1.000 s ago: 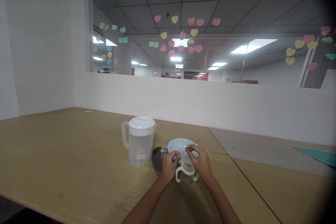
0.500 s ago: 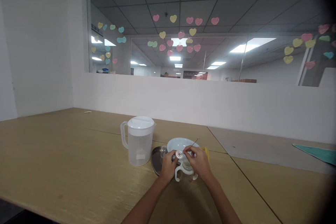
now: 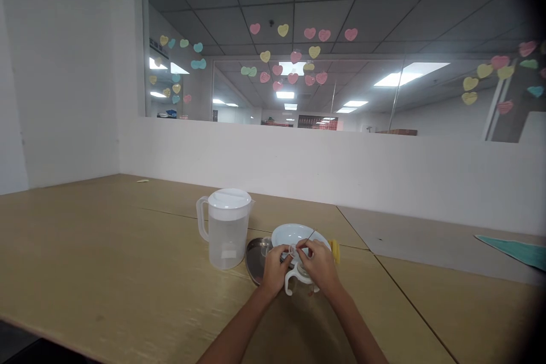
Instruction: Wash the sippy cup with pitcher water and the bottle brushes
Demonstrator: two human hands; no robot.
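My left hand (image 3: 274, 271) pinches a small whitish round part (image 3: 292, 250), too small to name for certain. Between the fingertips of my right hand (image 3: 321, 266) is a thin wire-like stick (image 3: 313, 234), its far end pointing up to the right. Both hands meet over the table, and the near end of the stick is at the round part; whether it goes inside cannot be made out. Just below them stands a white two-handled holder (image 3: 293, 275) around a clear vessel, partly covered by my right hand.
Behind my hands sits a pale blue bowl (image 3: 284, 233). A steel tray (image 3: 255, 261) with a small clear item lies to the left, beside a lidded translucent pitcher (image 3: 228, 239). Something yellow (image 3: 336, 251) shows past my right hand. A green cloth (image 3: 514, 248) lies far right.
The round part has tilted in my left fingers, its ringed face no longer towards me. My right hand has shifted slightly left, and the stick's far end is lower and further left.
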